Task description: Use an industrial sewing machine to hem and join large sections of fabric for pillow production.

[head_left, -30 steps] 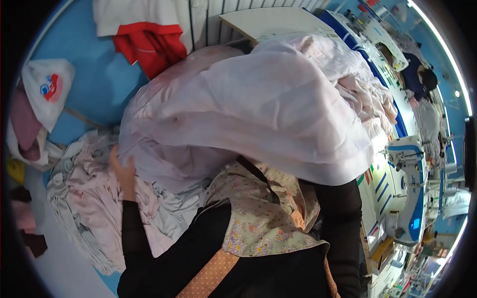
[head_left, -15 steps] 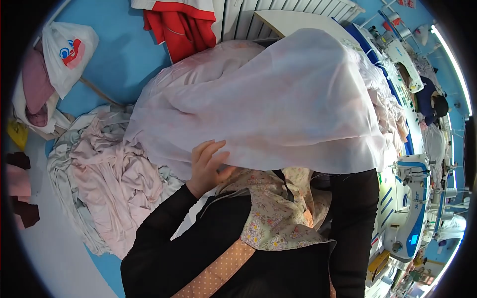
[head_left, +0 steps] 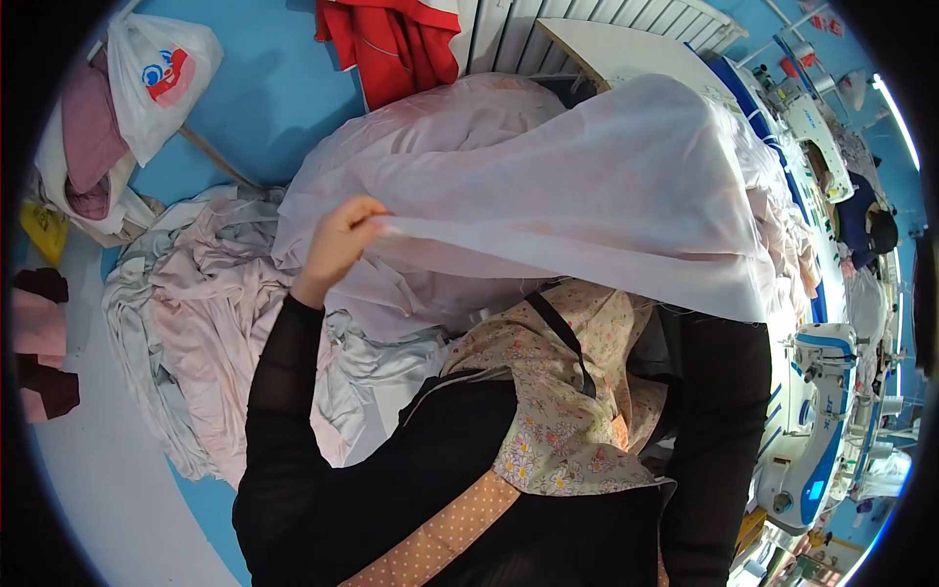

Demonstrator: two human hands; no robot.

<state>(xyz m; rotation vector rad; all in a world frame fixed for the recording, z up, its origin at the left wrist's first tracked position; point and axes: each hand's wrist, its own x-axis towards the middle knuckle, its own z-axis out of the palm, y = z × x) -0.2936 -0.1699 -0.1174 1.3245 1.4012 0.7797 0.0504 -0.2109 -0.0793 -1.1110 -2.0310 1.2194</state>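
A sheer whitish-pink cloth (head_left: pixel 606 166) spreads across the middle of the view, with a peak near its far right part. Its near edge is pinched between the thumb and fingers of my left hand (head_left: pixel 342 240), which pulls that edge up into a fold on the left. My right arm (head_left: pixel 719 391), in a black sleeve, runs up beneath the cloth; the hand at its end is covered, so its fingers do not show. Behind and below the cloth sits a bulky bundle (head_left: pixel 450 112) in thin, see-through wrapping. A flowered apron (head_left: pixel 558 445) lies across my front.
Crumpled pink and grey fabric (head_left: pixel 210 313) is heaped at the left. Sewing machines (head_left: pixel 822 421) line the right side. A white tabletop (head_left: pixel 636 59) and a radiator (head_left: pixel 499 39) stand at the back. A plastic bag (head_left: pixel 161 83) hangs at upper left, and a red garment (head_left: pixel 401 49) hangs nearby.
My left hand has gone from loosely spread fingers near the cloth's edge to a pinch on it, moving left and farther away. The near edge has risen, showing more apron and wrapped bundle.
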